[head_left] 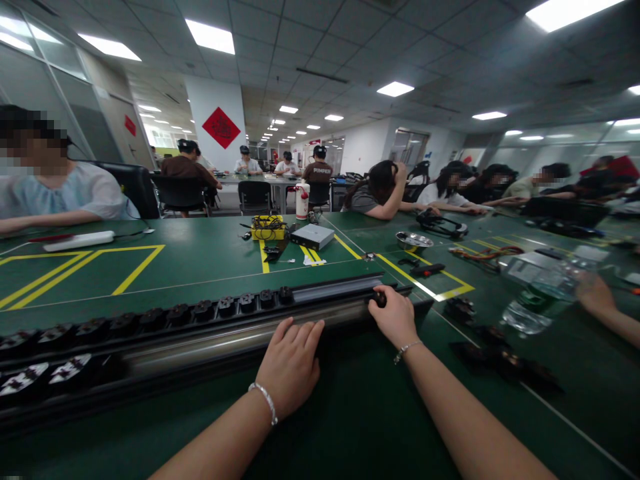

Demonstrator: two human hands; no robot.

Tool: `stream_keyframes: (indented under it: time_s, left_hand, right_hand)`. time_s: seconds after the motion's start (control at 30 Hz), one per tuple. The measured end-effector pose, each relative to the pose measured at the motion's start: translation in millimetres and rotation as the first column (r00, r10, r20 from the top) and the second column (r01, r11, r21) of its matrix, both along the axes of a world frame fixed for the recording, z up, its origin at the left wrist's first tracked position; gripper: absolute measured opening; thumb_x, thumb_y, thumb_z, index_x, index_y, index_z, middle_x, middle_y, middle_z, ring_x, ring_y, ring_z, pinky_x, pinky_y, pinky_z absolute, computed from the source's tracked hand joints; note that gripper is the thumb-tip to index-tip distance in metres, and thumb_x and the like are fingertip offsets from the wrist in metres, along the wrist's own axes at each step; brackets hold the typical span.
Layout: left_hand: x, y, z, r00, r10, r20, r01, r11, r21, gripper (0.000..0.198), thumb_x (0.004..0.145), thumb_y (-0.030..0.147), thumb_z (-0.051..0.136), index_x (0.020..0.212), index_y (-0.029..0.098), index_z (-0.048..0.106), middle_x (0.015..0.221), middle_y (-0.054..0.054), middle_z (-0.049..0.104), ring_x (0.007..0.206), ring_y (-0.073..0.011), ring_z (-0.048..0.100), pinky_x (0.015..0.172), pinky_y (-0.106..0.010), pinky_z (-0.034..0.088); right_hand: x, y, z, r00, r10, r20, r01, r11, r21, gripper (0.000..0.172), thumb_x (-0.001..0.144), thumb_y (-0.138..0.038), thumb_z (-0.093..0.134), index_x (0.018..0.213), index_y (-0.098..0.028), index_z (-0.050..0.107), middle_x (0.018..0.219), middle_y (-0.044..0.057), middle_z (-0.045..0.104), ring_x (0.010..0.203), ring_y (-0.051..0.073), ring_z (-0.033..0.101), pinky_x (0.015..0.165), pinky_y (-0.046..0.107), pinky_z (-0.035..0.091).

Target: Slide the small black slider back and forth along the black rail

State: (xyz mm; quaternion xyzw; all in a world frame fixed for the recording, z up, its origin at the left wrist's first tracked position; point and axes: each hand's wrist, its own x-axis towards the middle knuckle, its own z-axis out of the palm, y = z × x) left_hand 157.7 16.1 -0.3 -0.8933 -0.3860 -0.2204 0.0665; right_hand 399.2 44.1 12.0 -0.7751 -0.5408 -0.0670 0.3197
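Observation:
Two long black rails lie side by side across the green table before me. The near rail (200, 341) has a shiny metallic channel, with large round black socket-like modules (70, 370) at its left end. In the far rail (330, 289) sits a row of similar smaller-looking black modules (203, 311). My left hand (293, 367) rests flat on the near rail's front edge, its fingers stretched out. My right hand (396, 319) is closed around a small dark part (381, 299) at the near rail's right end; its exact kind is hard to see.
Loose black modules (510, 363) lie at the right, near a clear plastic bottle (540, 293) by another person's hand (597, 297). Farther back are a metal bowl (414, 241), a grey box (313, 236) and a yellow box with cables (269, 228). People sit around the table.

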Motion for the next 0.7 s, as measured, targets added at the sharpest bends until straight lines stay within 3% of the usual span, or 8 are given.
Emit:
stream_keyframes:
  time_s: [0.43, 0.7]
  left_hand:
    - [-0.3, 1.5, -1.8, 1.000, -0.009, 0.012, 0.010, 0.999, -0.032, 0.055, 0.079, 0.024, 0.047, 0.132, 0.021, 0.037, 0.121, -0.004, 0.056, 0.108, -0.0186, 0.049, 0.107, -0.041, 0.020]
    - [0.4, 1.1, -2.0, 1.000, -0.008, 0.010, 0.008, 1.000, -0.015, 0.055, 0.078, 0.024, 0.048, 0.132, 0.021, 0.037, 0.120, -0.003, 0.056, 0.107, -0.0177, 0.049, 0.108, -0.040, 0.020]
  right_hand:
    - [4.3, 1.6, -1.1, 1.000, -0.001, 0.003, 0.001, 1.000, -0.006, 0.032, 0.073, -0.029, 0.047, 0.102, -0.020, 0.057, 0.092, 0.005, 0.064, 0.091, 0.021, 0.056, 0.088, 0.037, 0.035]
    - [6.5, 0.5, -1.1, 0.999, -0.029, 0.036, 0.029, 1.000, 0.000, 0.034, 0.072, -0.033, 0.049, 0.101, -0.018, 0.058, 0.101, 0.007, 0.063, 0.099, 0.024, 0.054, 0.092, 0.039, 0.033]
